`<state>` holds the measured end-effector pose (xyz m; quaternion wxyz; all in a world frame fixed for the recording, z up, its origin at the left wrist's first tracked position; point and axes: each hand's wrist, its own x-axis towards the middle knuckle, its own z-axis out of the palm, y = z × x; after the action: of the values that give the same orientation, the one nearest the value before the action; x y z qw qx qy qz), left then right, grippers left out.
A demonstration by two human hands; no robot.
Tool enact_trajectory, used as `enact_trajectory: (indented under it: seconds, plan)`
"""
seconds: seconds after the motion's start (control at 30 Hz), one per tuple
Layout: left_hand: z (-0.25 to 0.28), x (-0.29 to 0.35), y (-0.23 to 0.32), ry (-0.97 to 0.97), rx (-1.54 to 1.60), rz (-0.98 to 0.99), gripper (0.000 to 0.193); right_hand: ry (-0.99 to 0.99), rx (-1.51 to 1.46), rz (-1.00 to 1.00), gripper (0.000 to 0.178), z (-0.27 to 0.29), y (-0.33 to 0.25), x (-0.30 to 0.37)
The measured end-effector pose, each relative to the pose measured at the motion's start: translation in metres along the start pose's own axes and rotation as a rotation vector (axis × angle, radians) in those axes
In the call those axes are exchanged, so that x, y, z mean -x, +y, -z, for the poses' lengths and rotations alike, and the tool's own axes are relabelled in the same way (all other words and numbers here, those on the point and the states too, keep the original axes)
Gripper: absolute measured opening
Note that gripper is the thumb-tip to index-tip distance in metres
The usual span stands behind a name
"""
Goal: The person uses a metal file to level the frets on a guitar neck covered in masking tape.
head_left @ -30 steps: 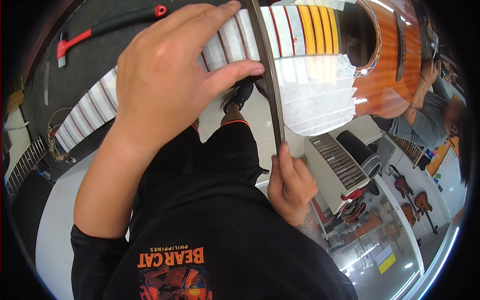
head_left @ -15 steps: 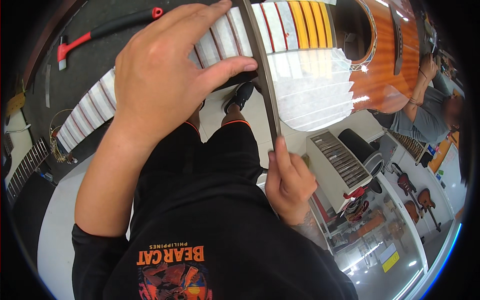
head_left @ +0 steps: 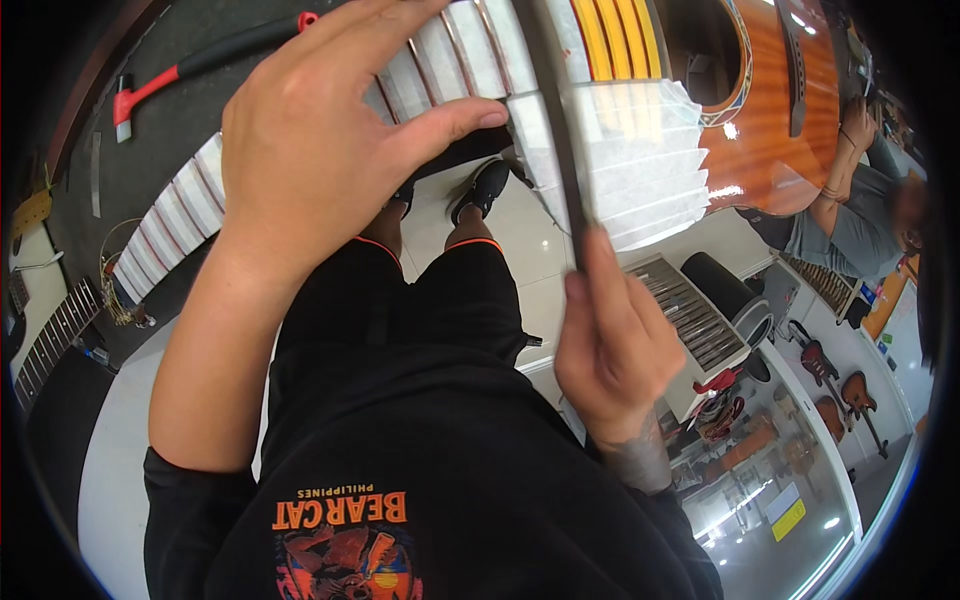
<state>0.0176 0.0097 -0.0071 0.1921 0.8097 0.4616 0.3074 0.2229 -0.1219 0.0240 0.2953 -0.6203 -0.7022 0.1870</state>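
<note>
Guitar neck (head_left: 480, 50), taped, lies left of the soundhole (head_left: 705, 55), the right hand (head_left: 620, 345) gripping a long dark bar (head_left: 568, 130) across the neck, left hand (head_left: 305, 125) spread farther left; light, level pressure seems wise.

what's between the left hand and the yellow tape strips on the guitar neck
In the head view: white tape strips, then a long dark bar laid crosswise, with a little more white before the yellow tape strips.
</note>
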Motion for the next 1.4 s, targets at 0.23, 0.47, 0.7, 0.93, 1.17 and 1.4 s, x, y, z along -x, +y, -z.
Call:
enact_trajectory:
  seconds: [0.23, 0.47, 0.7, 0.93, 1.17, 1.4]
  plan:
    - [-0.002, 0.003, 0.003, -0.028, -0.085, 0.062, 0.065, 0.013, 0.121, -0.091, 0.050, 0.034, 0.007, 0.094]
    - [-0.005, 0.004, 0.002, -0.023, -0.104, 0.050, 0.065, -0.083, 0.080, -0.208, 0.046, 0.042, -0.001, 0.121]
    - [-0.002, -0.001, 0.008, -0.084, -0.143, 0.060, 0.067, -0.079, 0.044, -0.215, 0.047, 0.041, -0.001, 0.119]
    - [0.000, -0.012, 0.007, -0.089, -0.191, -0.077, 0.065, -0.109, 0.031, -0.200, 0.054, 0.043, -0.004, 0.113]
    - [-0.010, -0.014, 0.010, -0.063, -0.040, 0.062, 0.063, -0.105, 0.110, -0.190, 0.044, 0.042, -0.004, 0.113]
    - [-0.014, -0.010, 0.007, -0.011, -0.113, 0.002, 0.060, -0.158, 0.172, -0.128, 0.059, 0.029, -0.005, 0.052]
